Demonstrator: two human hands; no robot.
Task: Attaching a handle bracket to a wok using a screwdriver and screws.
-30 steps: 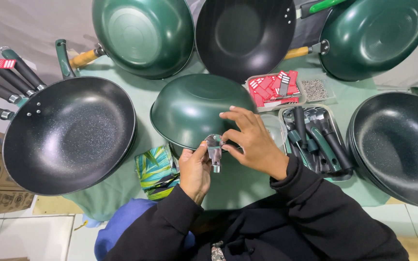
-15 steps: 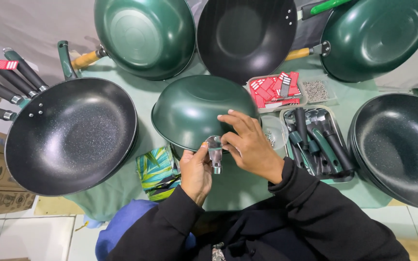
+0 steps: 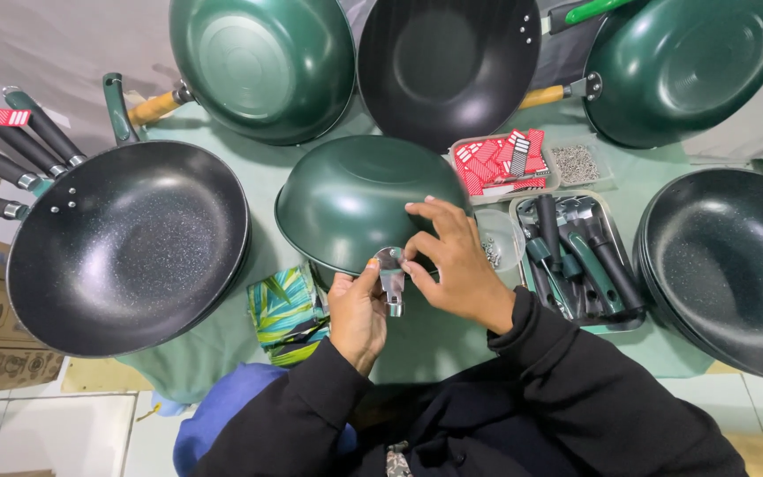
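Two hands meet just in front of us over the pale green surface (image 3: 249,177): our left hand (image 3: 357,311) pinches a small metal handle bracket (image 3: 390,281) between thumb and forefinger, while our right hand (image 3: 452,265) closes its fingers (image 3: 424,210) partly on the bracket's top and partly on the rim of the overturned green pan (image 3: 355,199), which seems to steady both pieces against each other. The pan lies bottom up, its near edge touching the bracket, so the fitting sits right where we can press it on. Just left of the hands lies a striped green cloth (image 3: 286,311). To the right, a metal tray of handles (image 3: 576,256) and a small clear cup of screws (image 3: 498,240) stay within easy reach. Beyond them sit a tray of red tags (image 3: 501,161) and a small tray of screws (image 3: 574,163). Stacked black pans (image 3: 125,247) flank us on the left, more black pans (image 3: 735,265) on the right, and green and black pans (image 3: 262,66) line the far edge.
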